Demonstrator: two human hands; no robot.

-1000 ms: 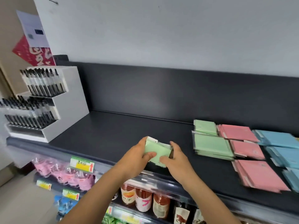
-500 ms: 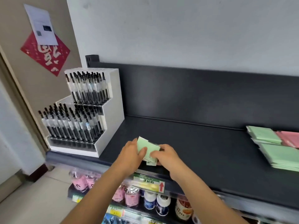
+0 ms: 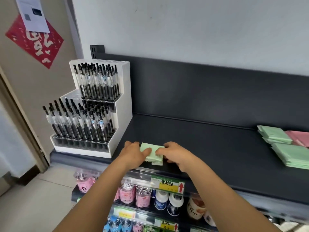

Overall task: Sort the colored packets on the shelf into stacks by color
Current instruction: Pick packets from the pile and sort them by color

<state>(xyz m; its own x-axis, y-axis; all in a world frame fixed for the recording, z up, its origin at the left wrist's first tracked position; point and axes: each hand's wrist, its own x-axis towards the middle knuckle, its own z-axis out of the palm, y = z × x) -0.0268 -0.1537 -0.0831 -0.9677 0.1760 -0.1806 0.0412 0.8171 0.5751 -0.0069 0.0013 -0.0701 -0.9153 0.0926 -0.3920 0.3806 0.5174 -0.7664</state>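
My left hand point(image 3: 133, 152) and right hand point(image 3: 175, 153) both clasp the small stack of green packets point(image 3: 153, 153) by its side edges, thumbs on top. It sits flat at the front edge of the shelf point(image 3: 209, 148), near the pen stand point(image 3: 117, 131). Its long side seems to run front to back.

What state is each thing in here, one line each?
held green packets: small stack, at the shelf front edge.
left hand: grips its left end.
right hand: grips its right end.
green stacks: flat at right, untouched.
pink packets: flat beside them, partly out of frame.
pen display: upright, stocked.
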